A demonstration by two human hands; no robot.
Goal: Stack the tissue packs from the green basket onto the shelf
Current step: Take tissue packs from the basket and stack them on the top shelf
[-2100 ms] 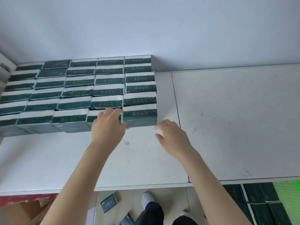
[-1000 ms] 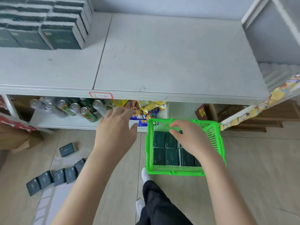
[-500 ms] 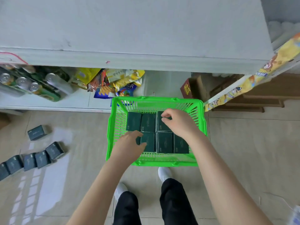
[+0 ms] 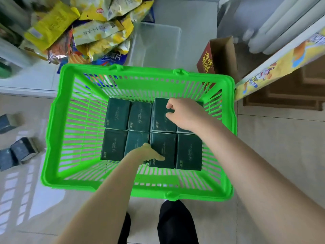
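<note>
The green basket [image 4: 54,120] stands on the floor below me, holding several dark green tissue packs in two rows. My left hand [image 4: 146,154] reaches into the near row; its thumb lies on the third near pack [image 4: 164,147] and its fingers dip into the gap beside the second near pack [image 4: 135,140]. My right hand [image 4: 184,114] is on the far row, with its fingers curled over the top of the third far pack [image 4: 161,120]. It hides most of the far right pack. The top shelf is out of view.
Snack bags [image 4: 91,30] and a clear plastic bin [image 4: 158,43] fill the low shelf behind the basket. A brown carton [image 4: 218,57] stands at the right. Loose tissue packs [image 4: 19,152] lie on the floor at the left. My feet [image 4: 175,222] are just in front of the basket.
I turned from the stacked shelf down to the basket. Both hands went from the shelf's packs into the basket and now sit on packs there.
</note>
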